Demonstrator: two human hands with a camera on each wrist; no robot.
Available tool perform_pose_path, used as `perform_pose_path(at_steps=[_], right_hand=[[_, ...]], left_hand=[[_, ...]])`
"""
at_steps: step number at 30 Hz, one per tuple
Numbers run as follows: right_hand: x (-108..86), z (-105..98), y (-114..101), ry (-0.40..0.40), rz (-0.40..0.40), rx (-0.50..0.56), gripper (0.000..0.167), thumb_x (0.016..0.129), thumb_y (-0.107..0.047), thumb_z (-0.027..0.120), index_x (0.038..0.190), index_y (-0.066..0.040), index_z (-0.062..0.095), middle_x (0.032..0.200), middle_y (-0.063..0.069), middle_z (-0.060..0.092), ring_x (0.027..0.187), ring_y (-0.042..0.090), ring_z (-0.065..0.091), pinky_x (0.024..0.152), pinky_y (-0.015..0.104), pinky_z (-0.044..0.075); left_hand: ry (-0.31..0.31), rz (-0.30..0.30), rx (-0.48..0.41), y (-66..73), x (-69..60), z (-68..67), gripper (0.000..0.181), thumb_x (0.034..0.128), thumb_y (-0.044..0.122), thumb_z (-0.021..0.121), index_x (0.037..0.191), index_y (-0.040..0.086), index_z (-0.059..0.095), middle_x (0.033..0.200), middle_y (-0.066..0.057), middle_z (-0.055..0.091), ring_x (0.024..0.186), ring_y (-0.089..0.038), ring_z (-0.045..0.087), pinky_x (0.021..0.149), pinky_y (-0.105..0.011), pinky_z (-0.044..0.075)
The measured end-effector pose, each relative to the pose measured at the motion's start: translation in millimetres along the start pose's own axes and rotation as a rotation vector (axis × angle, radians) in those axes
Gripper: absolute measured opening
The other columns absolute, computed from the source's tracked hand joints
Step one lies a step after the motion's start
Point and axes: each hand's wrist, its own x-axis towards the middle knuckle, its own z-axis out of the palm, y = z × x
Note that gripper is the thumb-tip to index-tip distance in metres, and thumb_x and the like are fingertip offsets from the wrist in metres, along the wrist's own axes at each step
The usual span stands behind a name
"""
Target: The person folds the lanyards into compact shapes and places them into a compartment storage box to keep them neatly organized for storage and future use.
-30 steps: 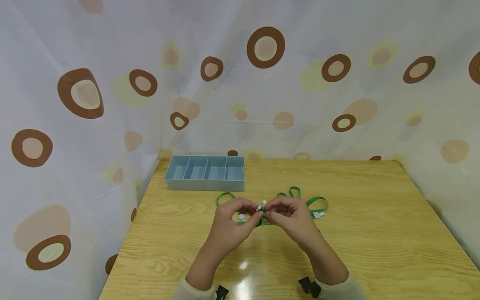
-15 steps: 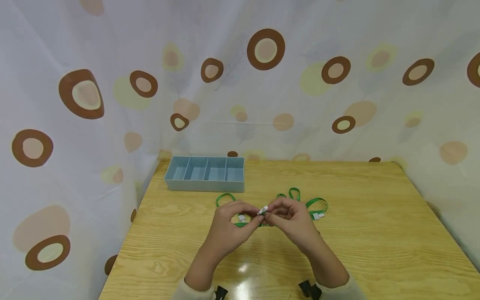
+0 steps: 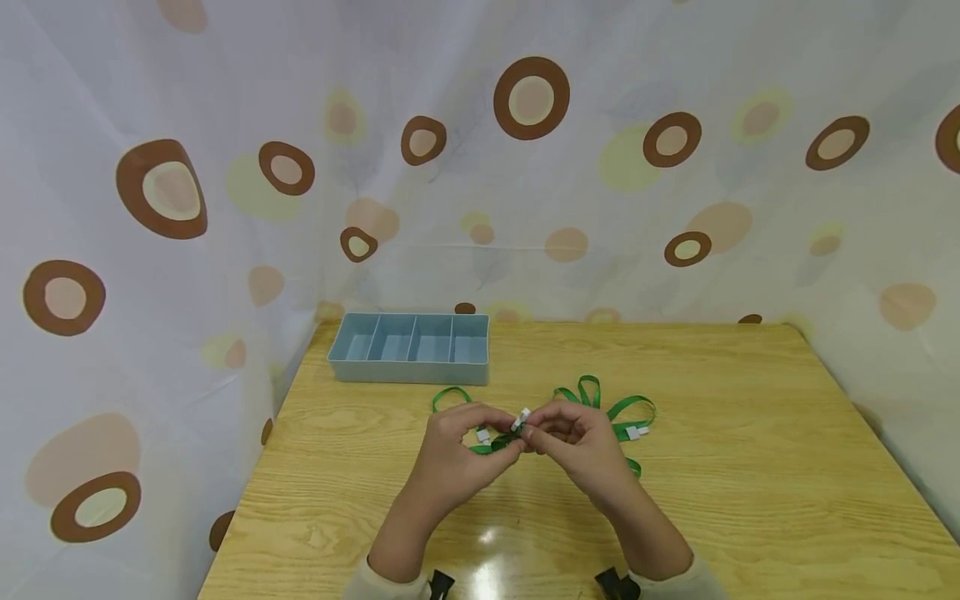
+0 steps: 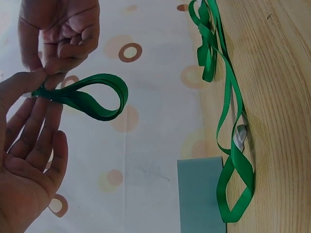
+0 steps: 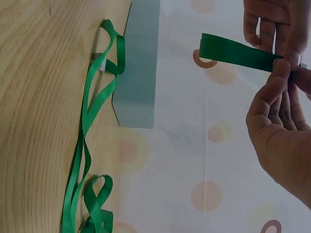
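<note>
**Two pinches, one small clip**

In my head view, just below the centre of the frame, I have the left hand (image 3: pixel 453 454) and the right hand (image 3: pixel 585 442) meeting at the fingertips around a white clip (image 3: pixel 521 419). Each grip is clamped, thumb against fingers, on the folded end of a green ribbon (image 5: pixel 238 52) by that clip. The ribbon is held up off the table (image 3: pixel 750 458); its loop stands out free at the upper left of the left wrist frame. Which fingertip bears on the clip itself I can't tell, as they cover one another.

I judge this to be fine two-handed work on ribbon and clip. To do it well, I'd have the left pinch hold the layers flat and even while the right makes only small moves, with the clip turned up where I can see it. Easing both pinches at once could let the fold spring apart.

Other green straps (image 4: pixel 243 167) lie at the right of the left wrist frame, so I'd hold the loop clear of them.
</note>
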Motion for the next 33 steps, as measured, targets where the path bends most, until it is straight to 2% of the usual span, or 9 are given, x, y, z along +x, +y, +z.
perform_pose_path(at_steps=[5, 13, 17, 21, 24, 29, 33], right_hand=[[-1.4, 0.1, 1.7, -0.008, -0.036, 0.016, 0.019, 0.103, -0.006, 0.069, 0.112, 0.01, 0.071, 0.104, -0.003, 0.075, 0.091, 0.013, 0.076, 0.085, 0.031, 0.065], [-2.7, 1.1, 2.2, -0.007, -0.047, 0.024, 0.02, 0.105, -0.007, 0.066, 0.117, 0.009, 0.068, 0.104, -0.003, 0.073, 0.094, 0.012, 0.073, 0.086, 0.03, 0.064], [-2.4, 0.9, 4.3, 0.025, -0.004, -0.009, 0.022, 0.107, -0.011, 0.064, 0.117, 0.008, 0.066, 0.098, 0.001, 0.072, 0.09, 0.015, 0.073, 0.083, 0.031, 0.063], [-1.5, -0.5, 7.6, 0.026, 0.09, -0.031, 0.029, 0.111, -0.021, 0.058, 0.115, 0.007, 0.065, 0.091, 0.003, 0.07, 0.083, 0.016, 0.068, 0.08, 0.031, 0.061], [-0.8, -1.7, 9.9, -0.021, 0.121, -0.026, 0.035, 0.114, -0.025, 0.051, 0.112, 0.007, 0.065, 0.085, 0.003, 0.065, 0.077, 0.016, 0.061, 0.076, 0.03, 0.058], [0.2, -3.1, 13.2, -0.132, 0.123, -0.045, 0.05, 0.117, -0.033, 0.039, 0.1, 0.007, 0.062, 0.072, 0.002, 0.051, 0.064, 0.017, 0.045, 0.066, 0.031, 0.047], [-0.5, -3.5, 15.6, -0.216, 0.19, -0.068, 0.067, 0.118, -0.045, 0.028, 0.106, 0.008, 0.068, 0.072, -0.001, 0.048, 0.064, 0.014, 0.041, 0.065, 0.031, 0.044]], left_hand=[[0.019, 0.014, 0.019, 0.3, 0.4, 1.9, 0.012, 0.0919, 0.012, 0.085, 0.103, 0.017, 0.081, 0.095, 0.006, 0.081, 0.088, -0.01, 0.074, 0.078, -0.027, 0.062], [0.064, 0.034, 0.013, -4.1, 1.3, 4.1, 0.011, 0.0935, 0.011, 0.083, 0.103, 0.016, 0.08, 0.095, 0.004, 0.081, 0.088, -0.008, 0.075, 0.079, -0.031, 0.063], [0.11, 0.021, -0.002, -6.0, 2.5, 3.9, 0.01, 0.0937, 0.013, 0.083, 0.102, 0.017, 0.08, 0.096, 0.004, 0.08, 0.089, -0.011, 0.073, 0.081, -0.032, 0.061], [0.133, 0.003, -0.019, -4.6, 3.7, 1.5, 0.011, 0.0944, 0.015, 0.083, 0.104, 0.019, 0.079, 0.098, 0.004, 0.08, 0.093, -0.013, 0.072, 0.083, -0.036, 0.06], [0.133, -0.001, -0.041, -2.6, 3.8, -0.9, 0.011, 0.0945, 0.015, 0.083, 0.105, 0.018, 0.079, 0.099, 0.003, 0.079, 0.095, -0.013, 0.072, 0.084, -0.038, 0.06], [0.138, -0.003, -0.069, -0.4, 3.6, -2.4, 0.012, 0.0952, 0.014, 0.082, 0.106, 0.017, 0.079, 0.1, 0.002, 0.079, 0.095, -0.014, 0.071, 0.083, -0.038, 0.059], [0.135, 0.01, -0.082, 0.8, 2.5, -3.0, 0.011, 0.0963, 0.013, 0.081, 0.107, 0.016, 0.079, 0.099, -0.001, 0.079, 0.094, -0.015, 0.07, 0.083, -0.036, 0.058]])
